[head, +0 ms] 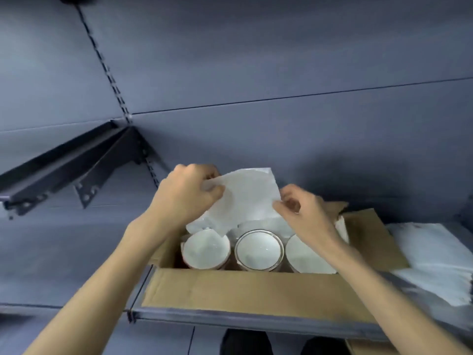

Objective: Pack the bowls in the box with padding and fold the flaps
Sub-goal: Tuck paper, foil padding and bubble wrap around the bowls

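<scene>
With the left hand [188,193] and right hand [304,213] both pinching the padding sheet [245,198] above the bowls [259,249] in the box [230,290], a lopsided drop could leave rims bare and touching.

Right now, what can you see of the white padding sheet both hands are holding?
The white padding sheet looks like thin foam or soft paper, slightly translucent, creased and bent. It hangs tilted above the back of the open cardboard box, its lower edge drooping onto the leftmost bowl. The left hand pinches its upper left corner; the right hand pinches its right edge. Part of it is hidden behind the hands.
</scene>
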A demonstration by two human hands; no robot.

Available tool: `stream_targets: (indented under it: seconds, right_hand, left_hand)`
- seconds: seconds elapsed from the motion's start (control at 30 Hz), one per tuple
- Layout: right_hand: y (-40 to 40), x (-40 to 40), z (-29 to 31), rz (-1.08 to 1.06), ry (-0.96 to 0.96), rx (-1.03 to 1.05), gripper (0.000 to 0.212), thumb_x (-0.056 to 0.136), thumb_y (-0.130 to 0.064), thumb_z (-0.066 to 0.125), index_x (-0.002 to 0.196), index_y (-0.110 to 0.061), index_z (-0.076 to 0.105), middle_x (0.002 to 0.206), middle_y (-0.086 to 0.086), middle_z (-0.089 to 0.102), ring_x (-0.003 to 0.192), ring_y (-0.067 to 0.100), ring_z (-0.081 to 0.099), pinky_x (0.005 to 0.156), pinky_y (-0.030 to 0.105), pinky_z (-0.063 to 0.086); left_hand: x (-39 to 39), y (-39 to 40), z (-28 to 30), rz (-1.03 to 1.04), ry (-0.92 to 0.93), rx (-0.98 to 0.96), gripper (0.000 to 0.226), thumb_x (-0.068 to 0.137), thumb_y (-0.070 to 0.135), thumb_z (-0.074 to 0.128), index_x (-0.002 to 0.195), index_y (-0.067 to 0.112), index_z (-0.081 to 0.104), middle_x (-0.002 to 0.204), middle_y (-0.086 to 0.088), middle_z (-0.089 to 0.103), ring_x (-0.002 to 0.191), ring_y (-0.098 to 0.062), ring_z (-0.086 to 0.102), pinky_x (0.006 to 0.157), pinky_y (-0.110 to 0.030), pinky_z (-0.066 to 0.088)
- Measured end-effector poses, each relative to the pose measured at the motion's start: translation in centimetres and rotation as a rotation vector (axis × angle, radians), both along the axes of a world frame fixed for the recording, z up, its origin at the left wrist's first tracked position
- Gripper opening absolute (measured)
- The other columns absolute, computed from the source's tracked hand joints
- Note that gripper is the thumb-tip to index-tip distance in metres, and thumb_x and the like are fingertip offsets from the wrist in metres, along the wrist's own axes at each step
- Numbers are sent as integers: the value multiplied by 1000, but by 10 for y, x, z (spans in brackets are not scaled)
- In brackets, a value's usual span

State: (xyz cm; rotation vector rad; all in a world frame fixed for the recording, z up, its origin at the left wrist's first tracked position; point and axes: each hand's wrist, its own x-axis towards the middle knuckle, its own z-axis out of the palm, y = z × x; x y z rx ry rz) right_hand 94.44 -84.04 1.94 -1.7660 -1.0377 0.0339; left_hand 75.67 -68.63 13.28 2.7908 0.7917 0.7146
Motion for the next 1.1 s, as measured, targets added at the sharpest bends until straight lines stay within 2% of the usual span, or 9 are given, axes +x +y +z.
stream_targets:
  seconds: [0.1, 0.2, 0.43, 0.5, 0.57, 0.67, 0.77, 0.97, 1.1]
  right_hand:
    - [62, -27, -8, 77, -55, -132, 14, 89, -25, 67, 82, -19, 56, 71, -5, 66, 65, 16, 59, 64, 38, 51]
    - [115, -55, -16, 108, -102, -212, 20, 88, -20, 64, 77, -7, 53, 72, 10, 62, 70, 36, 55, 65, 45, 48]
    - [176, -101, -32, -66, -378, -306, 15, 94, -31, 62, 83, -21, 65, 81, 5, 73, 75, 29, 70, 60, 32, 45]
    - [185, -108, -32, -23, -302, -283, 17, 92, -25, 61, 77, -22, 56, 73, 7, 70, 69, 30, 66, 58, 31, 42]
    - [190, -118, -36, 123, -114, -240, 3, 95, -18, 55, 94, -18, 58, 76, 4, 70, 74, 28, 65, 63, 34, 44]
    - [189, -134, -41, 320, 317, -227, 45, 101, -13, 47, 143, -22, 32, 118, 1, 70, 110, 22, 64, 92, 43, 53]
    - [187, -148, -44, 383, 606, -166, 62, 104, -8, 42, 156, -28, 13, 140, 4, 54, 125, 20, 53, 103, 33, 45]
    - [196, -157, -41, 336, 869, -128, 42, 107, -26, 43, 148, -25, 36, 140, 7, 55, 127, 26, 54, 108, 39, 45]
    - [203, -166, -44, 298, 1009, -191, 55, 86, -51, 49, 133, -23, 51, 134, 9, 60, 130, 33, 54, 116, 52, 38]
  left_hand:
    - [-36, 30, -12, 163, 85, 109, 15, 85, 30, 56, 98, 31, 65, 82, -3, 65, 81, -34, 58, 63, -35, 44]
    - [-63, 52, -31, 252, 99, 157, 6, 85, 23, 50, 88, 27, 54, 76, -4, 59, 71, -34, 53, 57, -34, 38]
    - [-84, 69, -65, 428, 61, 123, 8, 81, 9, 50, 83, 14, 54, 59, -5, 45, 55, -31, 43, 50, -34, 42]
    - [-86, 72, -71, 449, 40, 99, 7, 78, 6, 50, 77, 12, 48, 58, -7, 43, 51, -28, 35, 47, -31, 34]
    - [-87, 72, -77, 444, 16, 54, 6, 78, 7, 51, 76, 12, 47, 59, -7, 42, 50, -26, 33, 47, -30, 32]
    - [-84, 72, -81, 422, 0, -29, 3, 81, 13, 51, 83, 12, 53, 63, -6, 44, 55, -30, 39, 50, -32, 34]
    - [-79, 72, -84, 392, -24, -86, 9, 81, 13, 49, 88, 11, 55, 65, -6, 46, 56, -28, 43, 48, -31, 35]
    - [-74, 79, -85, 374, -84, -201, 27, 82, 15, 47, 106, 22, 59, 70, 1, 50, 64, -25, 50, 57, -34, 45]
    - [-77, 80, -91, 429, 18, -166, 28, 84, 19, 45, 110, 22, 54, 71, 4, 47, 69, -31, 52, 57, -33, 39]
